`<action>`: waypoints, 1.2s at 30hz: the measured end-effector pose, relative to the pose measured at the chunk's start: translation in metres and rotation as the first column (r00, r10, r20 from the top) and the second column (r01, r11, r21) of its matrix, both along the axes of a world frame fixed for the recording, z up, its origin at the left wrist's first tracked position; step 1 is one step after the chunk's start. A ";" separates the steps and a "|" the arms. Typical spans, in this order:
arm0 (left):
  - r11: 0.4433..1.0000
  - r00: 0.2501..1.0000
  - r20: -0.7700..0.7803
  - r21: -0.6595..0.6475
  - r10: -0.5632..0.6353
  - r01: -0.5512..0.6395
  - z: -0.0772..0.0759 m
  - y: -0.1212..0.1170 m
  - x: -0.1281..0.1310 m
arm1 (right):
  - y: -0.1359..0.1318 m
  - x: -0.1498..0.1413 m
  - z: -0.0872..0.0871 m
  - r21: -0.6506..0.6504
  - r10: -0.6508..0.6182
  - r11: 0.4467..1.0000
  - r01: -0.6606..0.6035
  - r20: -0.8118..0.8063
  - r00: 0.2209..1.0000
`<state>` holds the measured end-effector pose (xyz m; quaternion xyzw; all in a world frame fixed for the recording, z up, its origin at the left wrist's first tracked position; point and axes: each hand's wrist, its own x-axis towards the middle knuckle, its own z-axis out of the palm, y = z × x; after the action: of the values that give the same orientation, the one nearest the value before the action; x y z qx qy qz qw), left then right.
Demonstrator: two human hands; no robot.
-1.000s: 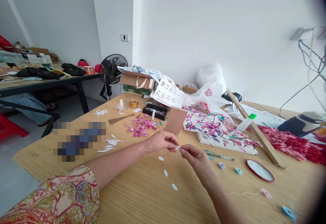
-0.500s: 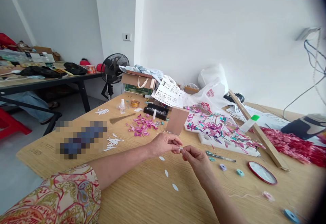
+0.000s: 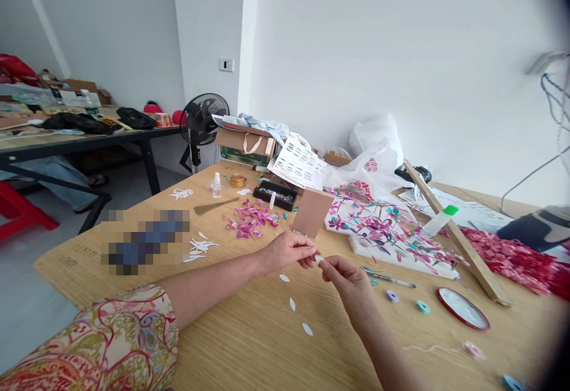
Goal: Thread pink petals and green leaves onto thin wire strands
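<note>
My left hand (image 3: 289, 253) and my right hand (image 3: 346, 277) meet fingertip to fingertip over the table (image 3: 240, 331). A small white petal-shaped piece (image 3: 319, 258) is pinched between them, its edges partly hidden by the fingers. Below my wrists lie white leaf-shaped cutouts: one (image 3: 284, 278) close to my left hand, another (image 3: 293, 304) under it, and a third (image 3: 307, 329) nearer the front. A heap of pink petals (image 3: 249, 219) spreads beyond my left hand. Past my fingers a wooden board (image 3: 312, 213) stands upright.
Pink and teal flower sprays (image 3: 383, 225) rest on white foam (image 3: 409, 263). To the right are a pen (image 3: 392, 278), thread spools (image 3: 423, 307), a red-rimmed dish (image 3: 463, 309) and a wooden bar (image 3: 458, 237). White slivers (image 3: 199, 248) and a small bottle (image 3: 217, 186) lie left.
The white piece shows more between my fingertips, and my right hand has drawn slightly away from my left. The whole view has shifted a little.
</note>
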<state>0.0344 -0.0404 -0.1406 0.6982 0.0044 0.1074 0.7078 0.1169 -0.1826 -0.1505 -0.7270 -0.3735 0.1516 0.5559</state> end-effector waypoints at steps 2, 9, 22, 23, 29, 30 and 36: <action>1.000 1.000 -0.010 -0.010 -0.004 0.004 0.000 -0.001 0.000 | 0.000 0.000 0.000 0.001 -0.003 1.000 0.003 0.008 1.000; 0.995 0.998 -0.039 -0.084 0.045 -0.048 -0.002 -0.007 0.000 | 0.000 0.001 -0.004 0.005 0.004 1.000 -0.004 0.028 1.000; 0.995 0.990 -0.134 -0.082 0.047 -0.058 0.000 -0.006 -0.002 | 0.000 0.002 -0.002 -0.094 0.063 0.994 -0.057 0.059 0.996; 0.996 0.989 -0.144 -0.081 0.037 -0.049 0.000 -0.005 -0.002 | 0.000 0.003 -0.002 -0.101 0.062 0.993 -0.055 0.065 0.996; 0.996 0.985 -0.159 0.042 -0.072 0.080 0.001 -0.001 -0.003 | 0.000 0.003 -0.004 -0.153 0.066 0.987 -0.048 0.113 0.991; 0.990 0.986 -0.156 0.119 -0.059 0.078 0.001 0.000 -0.003 | 0.000 0.002 -0.005 -0.162 0.069 0.986 -0.048 0.122 0.990; 0.851 0.997 -0.081 0.523 0.013 0.031 -0.001 -0.001 -0.001 | 0.000 -0.001 -0.001 -0.213 0.058 0.977 -0.023 0.162 0.985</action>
<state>0.0331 -0.0414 -0.1419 0.8685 0.0006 0.0725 0.4904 0.1158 -0.1826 -0.1511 -0.7840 -0.4156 0.1400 0.4394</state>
